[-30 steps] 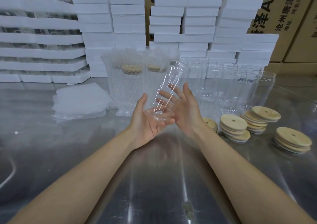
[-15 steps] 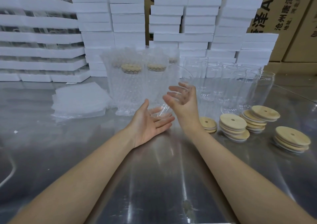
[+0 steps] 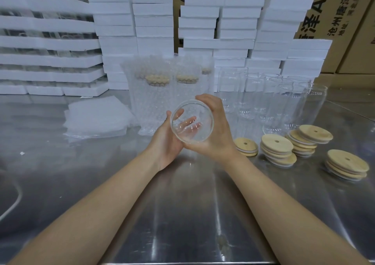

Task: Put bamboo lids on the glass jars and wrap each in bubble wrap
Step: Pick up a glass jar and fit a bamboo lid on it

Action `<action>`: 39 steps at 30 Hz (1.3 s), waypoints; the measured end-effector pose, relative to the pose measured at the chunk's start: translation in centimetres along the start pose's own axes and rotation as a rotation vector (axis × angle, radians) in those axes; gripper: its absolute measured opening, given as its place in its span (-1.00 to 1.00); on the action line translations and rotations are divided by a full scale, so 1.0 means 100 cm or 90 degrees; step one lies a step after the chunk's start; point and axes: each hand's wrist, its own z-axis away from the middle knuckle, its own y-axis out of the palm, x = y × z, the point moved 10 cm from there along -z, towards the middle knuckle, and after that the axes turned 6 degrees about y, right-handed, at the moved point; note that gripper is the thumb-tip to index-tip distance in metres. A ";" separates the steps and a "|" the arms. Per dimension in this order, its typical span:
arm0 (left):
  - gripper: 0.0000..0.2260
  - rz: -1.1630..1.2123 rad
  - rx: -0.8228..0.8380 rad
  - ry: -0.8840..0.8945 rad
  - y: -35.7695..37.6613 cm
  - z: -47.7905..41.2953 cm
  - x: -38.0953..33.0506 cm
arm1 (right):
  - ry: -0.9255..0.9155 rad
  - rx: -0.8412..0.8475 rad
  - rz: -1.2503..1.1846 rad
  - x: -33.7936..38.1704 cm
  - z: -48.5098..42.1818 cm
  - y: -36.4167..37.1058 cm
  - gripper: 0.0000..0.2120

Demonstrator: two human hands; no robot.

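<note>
Glass jar [image 3: 192, 120] sits tipped toward me, my left hand [image 3: 168, 140] cupping its bottom, my right hand [image 3: 215, 130] gripping its side, so a bamboo lid [image 3: 246, 143] can go on

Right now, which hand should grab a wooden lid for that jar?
The right hand, probably. The lid stacks lie on its side of the table, closest to it, while the left hand cradles the jar from the far side.

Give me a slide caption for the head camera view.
Both hands hold an unlidded glass jar above the steel table, bamboo lids stacked to the right.
</note>
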 end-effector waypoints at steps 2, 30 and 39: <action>-0.63 -0.006 -0.005 -0.001 -0.002 -0.001 0.000 | 0.043 -0.012 -0.001 -0.008 0.001 0.000 -0.17; -0.59 -0.166 -0.009 -0.021 -0.008 -0.001 0.006 | 0.854 -0.180 -0.952 -0.083 0.041 0.028 -0.28; -0.34 -0.440 0.070 0.235 0.013 0.007 -0.027 | 0.406 0.000 -0.009 -0.048 0.004 -0.009 -0.21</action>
